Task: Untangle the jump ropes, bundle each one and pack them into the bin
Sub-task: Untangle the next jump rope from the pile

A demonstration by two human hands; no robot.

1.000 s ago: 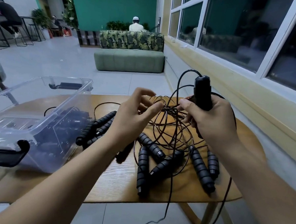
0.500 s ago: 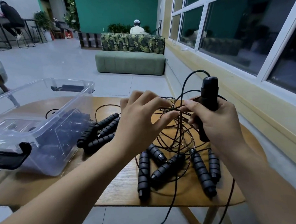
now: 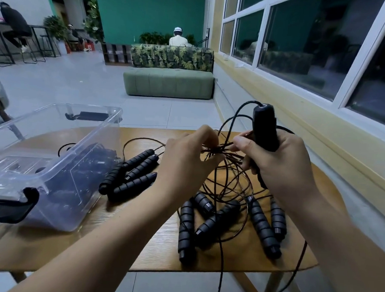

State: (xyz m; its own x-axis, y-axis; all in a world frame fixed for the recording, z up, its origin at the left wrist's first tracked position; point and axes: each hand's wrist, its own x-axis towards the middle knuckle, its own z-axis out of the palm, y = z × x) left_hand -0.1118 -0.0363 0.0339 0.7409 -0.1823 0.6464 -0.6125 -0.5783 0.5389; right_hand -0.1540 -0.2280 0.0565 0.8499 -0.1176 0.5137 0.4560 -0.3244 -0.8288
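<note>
My right hand point(image 3: 277, 170) grips an upright black jump-rope handle point(image 3: 265, 127), its cord arching out of the top. My left hand point(image 3: 186, 161) pinches the gathered loops of thin dark cord point(image 3: 221, 178) between the two hands. The loops hang down to the wooden table point(image 3: 137, 243). Under them lie several ribbed black handles point(image 3: 263, 225). Three more ribbed handles point(image 3: 132, 174) lie side by side next to the clear plastic bin point(image 3: 52, 160), which holds dark bundled ropes.
One cord hangs over the table's front edge point(image 3: 220, 281) toward the floor. The bin has black latch handles point(image 3: 7, 205) at its ends. A window wall runs along the right; a green sofa point(image 3: 168, 82) stands farther back. People sit in the distance.
My left hand has closed in on the cord loops and now pinches them close to the right hand. The held handle has shifted slightly, staying upright.
</note>
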